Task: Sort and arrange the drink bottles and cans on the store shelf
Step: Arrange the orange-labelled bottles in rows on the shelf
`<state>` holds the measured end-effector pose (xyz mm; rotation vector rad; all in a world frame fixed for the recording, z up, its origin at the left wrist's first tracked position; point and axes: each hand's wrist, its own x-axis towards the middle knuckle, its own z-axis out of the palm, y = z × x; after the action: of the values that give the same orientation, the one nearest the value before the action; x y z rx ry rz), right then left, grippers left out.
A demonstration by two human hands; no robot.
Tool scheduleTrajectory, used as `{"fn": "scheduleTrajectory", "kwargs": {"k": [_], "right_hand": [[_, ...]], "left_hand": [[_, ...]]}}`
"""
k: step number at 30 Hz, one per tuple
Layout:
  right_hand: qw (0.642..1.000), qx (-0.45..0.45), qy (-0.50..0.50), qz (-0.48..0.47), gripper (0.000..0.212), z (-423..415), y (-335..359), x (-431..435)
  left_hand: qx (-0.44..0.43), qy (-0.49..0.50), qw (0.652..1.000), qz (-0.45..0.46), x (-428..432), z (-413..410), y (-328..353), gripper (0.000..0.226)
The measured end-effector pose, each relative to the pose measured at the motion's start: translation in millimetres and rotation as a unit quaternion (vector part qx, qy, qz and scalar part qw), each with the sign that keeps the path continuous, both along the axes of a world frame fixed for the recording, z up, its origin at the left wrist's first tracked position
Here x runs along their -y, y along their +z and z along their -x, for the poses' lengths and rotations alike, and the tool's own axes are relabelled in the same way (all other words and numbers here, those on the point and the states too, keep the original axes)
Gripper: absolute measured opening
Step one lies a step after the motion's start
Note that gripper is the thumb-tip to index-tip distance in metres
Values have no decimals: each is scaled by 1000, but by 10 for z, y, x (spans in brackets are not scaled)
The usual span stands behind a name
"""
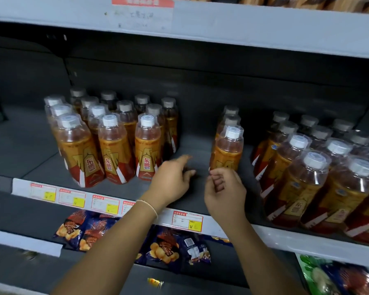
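Note:
Amber drink bottles with red and gold labels stand on a dark grey shelf (190,150). A large group (111,137) fills the left part. A single file of three bottles (228,145) stands in the middle, and another group (320,173) crowds the right. My left hand (170,182) hovers over the bare gap between the left group and the file, index finger extended, holding nothing. My right hand (224,190) sits just in front of the base of the file's front bottle with fingers loosely curled; no grip on the bottle shows.
A white price rail (107,203) with red and yellow tags runs along the shelf's front edge. Dark blue snack bags (168,245) lie on the shelf below, green bags (320,275) at lower right. Another shelf (243,28) overhangs above.

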<state>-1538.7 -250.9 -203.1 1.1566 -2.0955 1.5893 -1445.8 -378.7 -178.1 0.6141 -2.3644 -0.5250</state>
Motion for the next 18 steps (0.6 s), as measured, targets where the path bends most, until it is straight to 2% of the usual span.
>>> {"fn": "scheduleTrajectory", "kwargs": {"k": [3,5,8,11,13,18], "right_hand": [[998,11,62,-10,21,-168,17,281],[992,32,104,-60,32,-250,16,518],[974,70,157,-145,61,-348,33,905],[961,124,185,-161,75,-447,60,1241],[964,145,170,-146,77,-458,36,1368],[973,132,136,-132,70,-451,-26,1231]], "left_hand": [[-43,62,997,14,164,-316,138,29],[-68,90,993,19,262,-513,188,24],[-85,105,991,24,373,-733,210,26],[-87,100,991,25,455,-867,180,34],[-78,92,993,19,498,-925,134,38],[-46,44,998,-30,587,-968,-6,43]]}}
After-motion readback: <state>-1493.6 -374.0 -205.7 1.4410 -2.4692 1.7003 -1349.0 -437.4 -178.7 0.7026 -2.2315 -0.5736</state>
